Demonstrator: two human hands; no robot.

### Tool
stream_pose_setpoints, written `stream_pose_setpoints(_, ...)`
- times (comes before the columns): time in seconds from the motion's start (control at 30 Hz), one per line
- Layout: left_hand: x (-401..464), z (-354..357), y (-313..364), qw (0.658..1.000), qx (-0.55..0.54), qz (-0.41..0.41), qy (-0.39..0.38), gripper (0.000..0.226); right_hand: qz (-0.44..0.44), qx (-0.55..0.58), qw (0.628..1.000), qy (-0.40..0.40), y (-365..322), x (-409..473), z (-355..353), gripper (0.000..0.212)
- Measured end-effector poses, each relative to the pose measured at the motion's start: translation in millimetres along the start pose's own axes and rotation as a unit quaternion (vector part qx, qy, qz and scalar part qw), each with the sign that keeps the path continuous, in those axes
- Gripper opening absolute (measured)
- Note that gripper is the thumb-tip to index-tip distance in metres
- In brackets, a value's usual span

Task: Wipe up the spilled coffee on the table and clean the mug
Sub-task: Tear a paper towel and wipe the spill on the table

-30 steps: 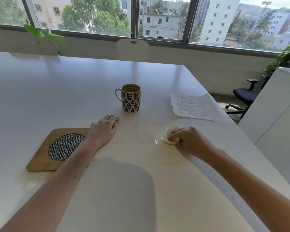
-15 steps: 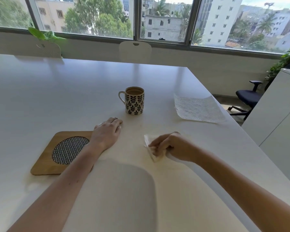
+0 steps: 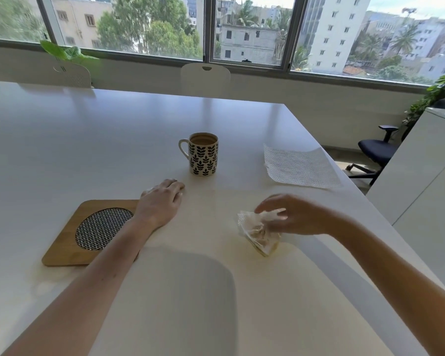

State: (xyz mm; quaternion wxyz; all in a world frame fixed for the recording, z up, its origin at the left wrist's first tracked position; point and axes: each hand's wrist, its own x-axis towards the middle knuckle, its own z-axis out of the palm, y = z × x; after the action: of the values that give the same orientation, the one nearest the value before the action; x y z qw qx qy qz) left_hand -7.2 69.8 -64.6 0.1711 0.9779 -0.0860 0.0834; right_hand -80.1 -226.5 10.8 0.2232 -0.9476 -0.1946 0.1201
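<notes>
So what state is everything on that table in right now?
Mug: upright, coffee inside.
Wadded paper towel: coffee-stained, pinched by right hand.
Flat paper towel: unused, spread out.
Left hand: resting flat on the table.
Trivet: lying flat.

Right hand (image 3: 297, 217): swept left, then back right, now raised off table | wad of tissue (image 3: 258, 231): lifted with it, brown-stained underside now showing
</notes>
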Motion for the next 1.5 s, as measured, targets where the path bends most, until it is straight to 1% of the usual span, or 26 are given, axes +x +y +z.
stream_pose_setpoints(0.07,0.1,-0.4,0.5,1.0,-0.001,0.0,-0.001,0.035,0.005,-0.093,0.995,-0.028,-7.8,1.5,14.5,0.038)
stream_pose_setpoints(0.1,0.0,-0.5,0.5,1.0,-0.001,0.0,0.0,0.035,0.006,-0.106,0.994,-0.03,-11.7,1.0,20.0,0.037)
stream_pose_setpoints(0.23,-0.2,-0.4,0.0,1.0,-0.001,0.002,-0.001,0.035,0.005,-0.125,0.992,-0.016,-19.2,-2.6,26.7,0.027)
stream_pose_setpoints(0.3,-0.7,-0.1,-0.1,1.0,-0.003,0.001,-0.002,0.035,-0.004,-0.14,0.99,-0.001,-20.7,-4.0,29.1,0.029)
stream_pose_setpoints(0.5,-0.5,-0.5,0.3,1.0,0.001,0.0,-0.006,0.036,-0.071,-0.185,0.979,0.05,-23.1,-9.5,40.0,0.022)
stream_pose_setpoints(0.57,-0.9,-0.2,0.1,1.0,0.0,-0.001,-0.005,0.035,-0.084,-0.173,0.98,0.05,-22.2,-12.0,40.8,0.023)
stream_pose_setpoints(0.63,-1.3,0.0,0.2,1.0,0.002,-0.001,-0.002,0.035,-0.07,-0.14,0.987,0.045,-18.6,-12.6,35.5,0.026)
stream_pose_setpoints(0.7,-1.4,-0.2,0.3,1.0,0.002,0.001,0.001,0.035,-0.056,-0.1,0.991,0.075,-11.6,-10.9,24.5,0.029)
stream_pose_setpoints(0.8,-1.7,-0.5,0.2,1.0,-0.001,0.003,0.002,0.035,-0.037,-0.052,0.984,0.167,0.8,-6.3,3.7,0.031)
stream_pose_setpoints(0.87,-1.7,-0.6,0.3,1.0,-0.001,0.002,0.001,0.035,-0.035,-0.063,0.974,0.215,6.2,-1.2,-5.3,0.029)
stream_pose_setpoints(0.9,-1.7,-0.6,0.5,1.0,0.0,0.0,0.0,0.035,-0.035,-0.079,0.97,0.225,7.2,2.2,-6.8,0.027)
stream_pose_setpoints(0.93,-1.4,-0.5,0.8,1.0,0.001,-0.003,0.0,0.035,-0.038,-0.096,0.969,0.226,6.3,6.3,-6.2,0.027)
stream_pose_setpoints(1.0,-1.2,-0.4,1.0,1.0,0.002,-0.004,0.001,0.035,-0.059,-0.11,0.972,0.2,-1.2,14.6,2.0,0.027)
stream_pose_setpoints(1.1,-1.2,-0.4,1.2,1.0,0.001,-0.001,0.005,0.035,-0.118,-0.096,0.979,0.135,-20.0,25.2,24.8,0.025)
stream_pose_setpoints(1.2,-1.0,-0.2,1.2,1.0,0.0,-0.001,0.001,0.035,-0.128,-0.069,0.988,0.061,-33.1,24.9,36.8,0.031)
stream_pose_setpoints(1.27,-1.1,0.2,0.5,1.0,-0.001,-0.002,0.002,0.034,-0.132,-0.049,0.99,0.008,-33.6,17.0,36.5,0.024)
stream_pose_setpoints(1.3,-1.0,0.3,0.1,1.0,-0.001,-0.002,0.002,0.034,-0.135,-0.044,0.99,-0.007,-32.1,11.3,35.9,0.019)
stream_pose_setpoints(1.4,-0.8,0.7,0.1,1.0,0.004,-0.001,0.0,0.035,-0.127,-0.039,0.991,0.002,-21.5,-2.4,33.7,0.013)
stream_pose_setpoints(1.5,-1.7,1.5,0.2,1.0,0.003,0.007,-0.005,0.035,-0.122,-0.033,0.991,0.055,-12.3,-5.7,31.9,0.013)
